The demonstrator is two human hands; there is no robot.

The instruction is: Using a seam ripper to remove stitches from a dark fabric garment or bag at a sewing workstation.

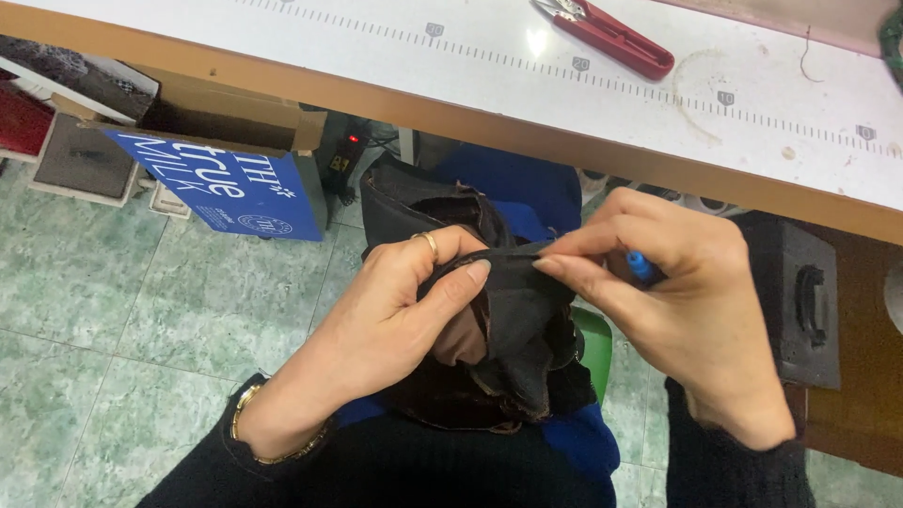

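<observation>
Left hand (pixel 395 301) pinching dark fabric (pixel 513 310), right hand (pixel 677 292) gripping opposite edge

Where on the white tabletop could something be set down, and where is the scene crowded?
Bare patches: the white tabletop left of the red thread snips, and between the snips and its wooden front edge. Crowded: the lap, where left hand and right hand pinch dark fabric.

White worktable (pixel 451 56) with a printed ruler strip (pixel 602 75) is running along the top. Red thread snips (pixel 611 36) are lying on it, a loose thread curl (pixel 691 94) just beside. Blue-sided cardboard box (pixel 221 160) is sitting on the green tiled floor (pixel 122 320).
</observation>
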